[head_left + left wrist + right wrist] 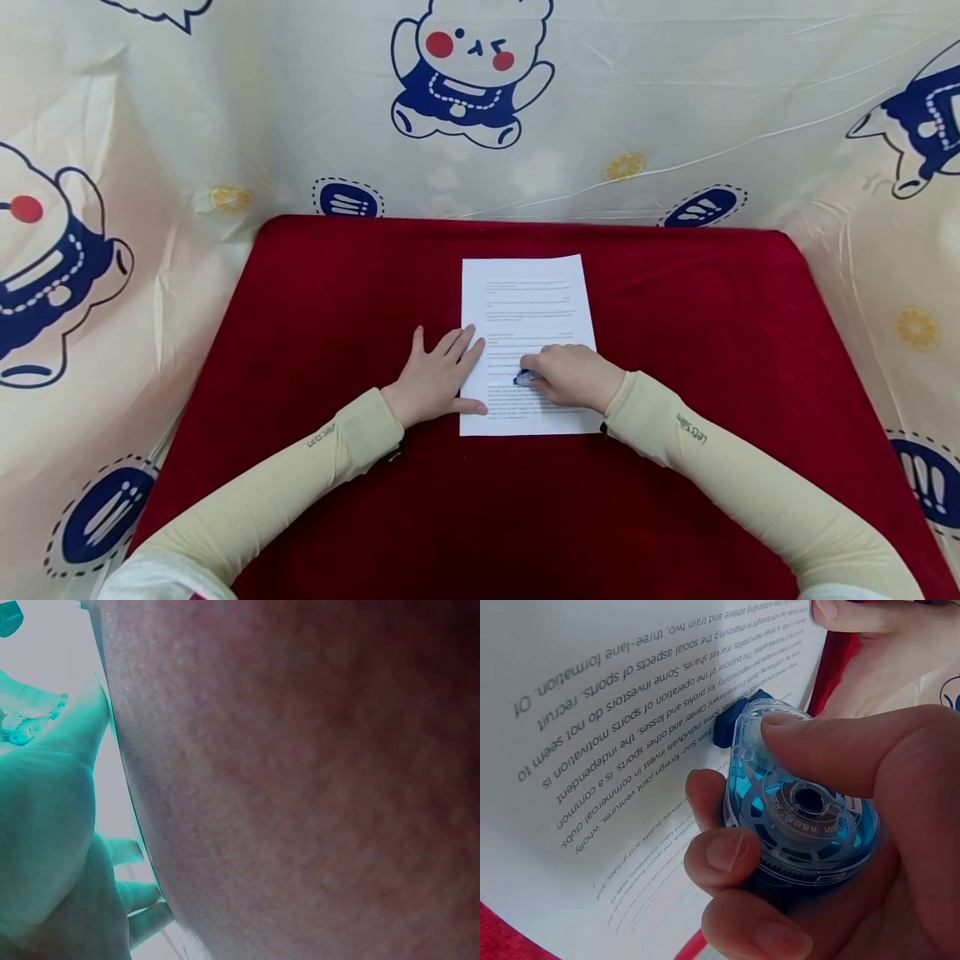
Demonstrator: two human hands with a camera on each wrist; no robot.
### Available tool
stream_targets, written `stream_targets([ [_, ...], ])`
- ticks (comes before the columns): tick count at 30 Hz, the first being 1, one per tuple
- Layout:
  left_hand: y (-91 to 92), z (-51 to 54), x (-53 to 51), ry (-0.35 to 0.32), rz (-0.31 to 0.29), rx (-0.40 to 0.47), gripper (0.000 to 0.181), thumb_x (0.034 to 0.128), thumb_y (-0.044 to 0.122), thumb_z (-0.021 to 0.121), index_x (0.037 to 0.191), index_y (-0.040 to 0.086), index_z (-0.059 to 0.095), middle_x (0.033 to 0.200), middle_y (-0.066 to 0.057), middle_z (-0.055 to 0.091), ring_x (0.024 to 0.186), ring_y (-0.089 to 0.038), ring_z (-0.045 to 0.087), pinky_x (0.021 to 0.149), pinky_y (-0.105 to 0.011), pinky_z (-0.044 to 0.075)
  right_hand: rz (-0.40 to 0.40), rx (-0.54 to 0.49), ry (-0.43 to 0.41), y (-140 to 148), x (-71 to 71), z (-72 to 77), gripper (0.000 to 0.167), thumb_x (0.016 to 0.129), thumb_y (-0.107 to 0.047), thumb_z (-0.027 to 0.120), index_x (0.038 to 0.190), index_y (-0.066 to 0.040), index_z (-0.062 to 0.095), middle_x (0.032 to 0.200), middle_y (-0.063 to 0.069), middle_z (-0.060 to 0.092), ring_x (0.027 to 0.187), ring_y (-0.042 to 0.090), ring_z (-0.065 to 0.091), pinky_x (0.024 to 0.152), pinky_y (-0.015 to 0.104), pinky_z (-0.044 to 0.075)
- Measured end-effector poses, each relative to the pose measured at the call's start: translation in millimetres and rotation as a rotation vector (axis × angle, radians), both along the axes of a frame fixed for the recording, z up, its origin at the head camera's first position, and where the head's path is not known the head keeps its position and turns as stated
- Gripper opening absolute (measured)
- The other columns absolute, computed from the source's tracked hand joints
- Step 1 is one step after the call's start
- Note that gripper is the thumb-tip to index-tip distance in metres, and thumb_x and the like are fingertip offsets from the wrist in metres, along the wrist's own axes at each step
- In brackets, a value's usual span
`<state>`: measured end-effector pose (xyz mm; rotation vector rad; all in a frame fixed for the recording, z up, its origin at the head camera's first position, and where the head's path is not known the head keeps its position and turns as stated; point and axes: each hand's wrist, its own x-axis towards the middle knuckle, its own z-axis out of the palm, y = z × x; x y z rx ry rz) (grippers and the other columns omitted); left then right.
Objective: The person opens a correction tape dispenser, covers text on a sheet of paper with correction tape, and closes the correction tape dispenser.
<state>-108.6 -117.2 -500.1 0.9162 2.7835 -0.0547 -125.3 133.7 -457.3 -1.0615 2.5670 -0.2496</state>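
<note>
A printed sheet of paper (517,292) lies on the red cloth. My right hand (573,375) grips a clear and blue correction tape (802,802), thumb on one side and fingers curled round the other. Its dark blue tip (731,724) is at the printed lines; whether it touches the paper I cannot tell. My left hand (435,375) rests spread, with its fingertips and thumb on the left edge of the sheet. In the left wrist view the left hand (52,817) appears tinted, and a red-brown surface fills most of the picture.
The red cloth (337,292) covers the table under both forearms. Pale curtains (637,83) printed with cartoon bears hang behind the table and along both sides. Cream sleeves (292,467) cover the forearms.
</note>
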Motion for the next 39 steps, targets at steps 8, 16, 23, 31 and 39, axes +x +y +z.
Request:
stream_targets([
  [8, 0.0, 1.2, 0.4, -0.001, 0.003, -0.009, 0.108, 0.0877, 0.08, 0.058, 0.163, 0.007, 0.033, 0.169, -0.018, 0.027, 0.154, -0.036, 0.031, 0.111, -0.08, 0.022, -0.018, 0.019, -0.031, 3.3, -0.5, 1.9, 0.013, 0.097, -0.009, 0.072, 0.11, -0.008, 0.074, 0.093, 0.008, 0.075, 0.069, 0.013, 0.059, 0.063, 0.031, 0.051],
  [16, 0.6, 2.2, -0.5, -0.002, 0.002, -0.005, 0.107, 0.0883, 0.079, 0.058, 0.163, 0.007, 0.033, 0.169, -0.019, 0.028, 0.154, -0.036, 0.031, 0.111, -0.081, 0.022, -0.042, 0.036, -0.038, 10.6, -1.2, 3.1, 0.01, 0.096, -0.008, 0.073, 0.106, -0.009, 0.074, 0.092, 0.006, 0.074, 0.069, 0.014, 0.057, 0.061, 0.03, 0.049],
  [23, 0.8, 1.8, -0.6, -0.014, 0.006, -0.01, 0.107, 0.0888, 0.08, 0.057, 0.164, 0.007, 0.032, 0.17, -0.018, 0.026, 0.155, -0.035, 0.03, 0.111, -0.08, 0.02, -0.046, 0.049, -0.014, 16.7, -1.4, 4.5, 0.009, 0.095, -0.007, 0.072, 0.103, -0.011, 0.073, 0.092, 0.006, 0.075, 0.068, 0.015, 0.056, 0.057, 0.03, 0.048],
  [31, 0.4, 1.6, 0.0, -0.018, 0.009, -0.006, 0.107, 0.0887, 0.08, 0.057, 0.164, 0.007, 0.032, 0.17, -0.018, 0.026, 0.155, -0.035, 0.029, 0.111, -0.081, 0.02, -0.065, 0.061, -0.017, 24.6, 0.1, 4.6, 0.007, 0.095, -0.007, 0.072, 0.101, -0.01, 0.072, 0.092, 0.006, 0.074, 0.066, 0.015, 0.054, 0.055, 0.028, 0.045],
  [39, -0.3, 3.7, 0.1, -0.032, 0.009, 0.006, 0.107, 0.0888, 0.078, 0.059, 0.163, 0.006, 0.033, 0.17, -0.019, 0.025, 0.155, -0.036, 0.03, 0.111, -0.081, 0.019, -0.073, 0.079, -0.011, 33.9, 0.6, 4.4, 0.009, 0.094, -0.007, 0.073, 0.102, -0.011, 0.072, 0.092, 0.006, 0.074, 0.065, 0.015, 0.053, 0.053, 0.028, 0.045],
])
